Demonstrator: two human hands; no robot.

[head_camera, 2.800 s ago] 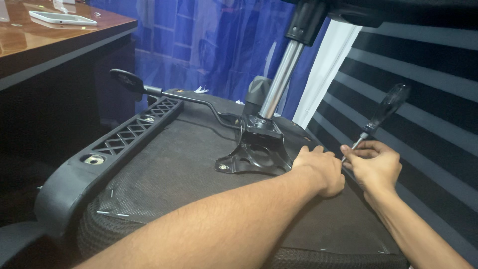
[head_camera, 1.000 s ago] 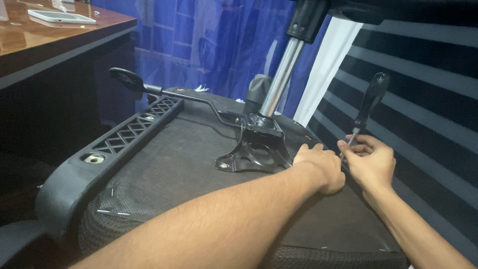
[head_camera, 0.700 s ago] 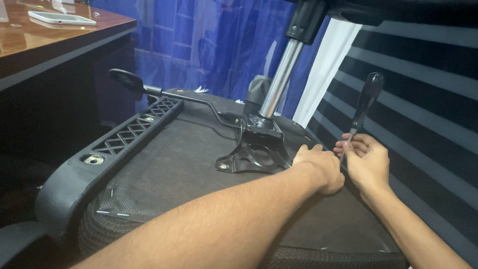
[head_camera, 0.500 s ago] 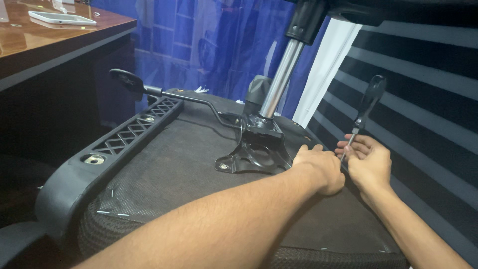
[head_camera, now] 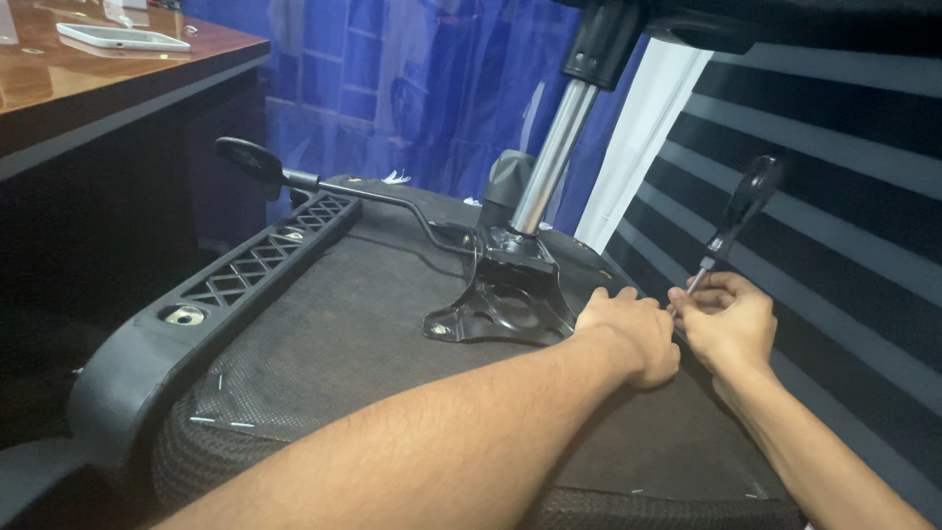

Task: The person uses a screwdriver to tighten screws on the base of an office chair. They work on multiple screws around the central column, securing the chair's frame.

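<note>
Head view: an office chair lies upturned, its seat underside (head_camera: pixel 334 324) facing up. The right hand (head_camera: pixel 728 320) pinches a black-handled screwdriver (head_camera: pixel 736 211) by the shaft, tip down at the seat's far edge. The left hand (head_camera: pixel 633 329), fingers curled, apparently steadies the hidden tip beside the metal mounting plate (head_camera: pixel 505 304).

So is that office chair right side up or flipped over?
Flipped over: the chair seat lies underside up, with the metal mounting plate and chrome gas cylinder pointing upward.
</note>
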